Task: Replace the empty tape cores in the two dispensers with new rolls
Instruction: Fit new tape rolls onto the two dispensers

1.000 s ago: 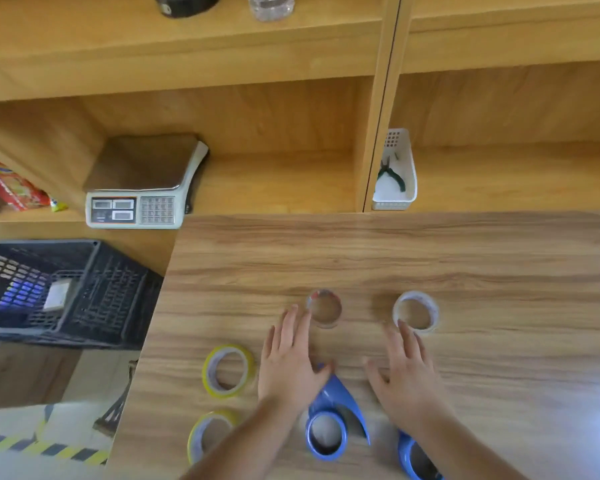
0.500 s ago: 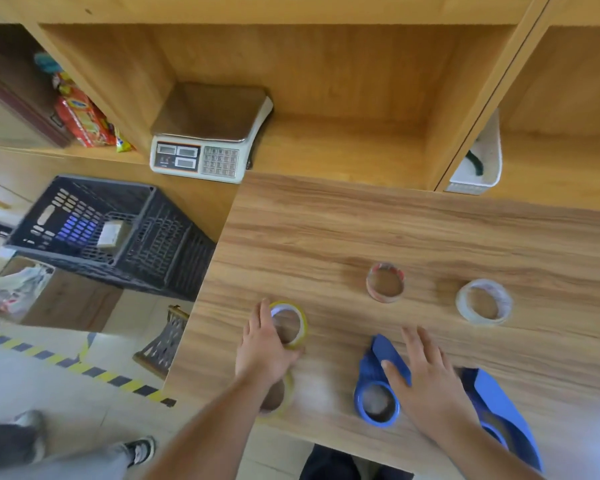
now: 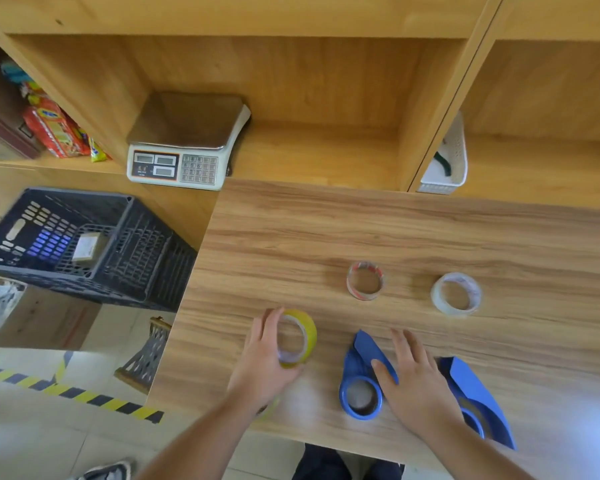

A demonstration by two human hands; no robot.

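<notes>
Yellow tape roll (image 3: 297, 337), glossy, sitting at lower centre-left of the frame, tilting up off the wood-grain worktop (image 3: 395, 230). Left hand (image 3: 267, 355) is wrapping it, fingers (image 3: 269, 323) curling round the far rim, thumb side underneath. Right hand (image 3: 416, 379) is lying flat and spread on the near blue dispenser (image 3: 361, 379), fingers released, pinning it. That dispenser is smooth plastic, teardrop-shaped, with a ring holding a dull brown core (image 3: 361, 396).

Second blue dispenser (image 3: 478, 396) lies at lower right, partly under the right forearm. Two clear thin rolls, one with red print (image 3: 365, 280), one plain (image 3: 457, 293), are lying flat higher up, well apart.

Judgement: the core needs popping out before the new roll goes in. Keeping the dispenser pressed down, gripping the slick roll by its edges and minding the loose tape end should help.
</notes>
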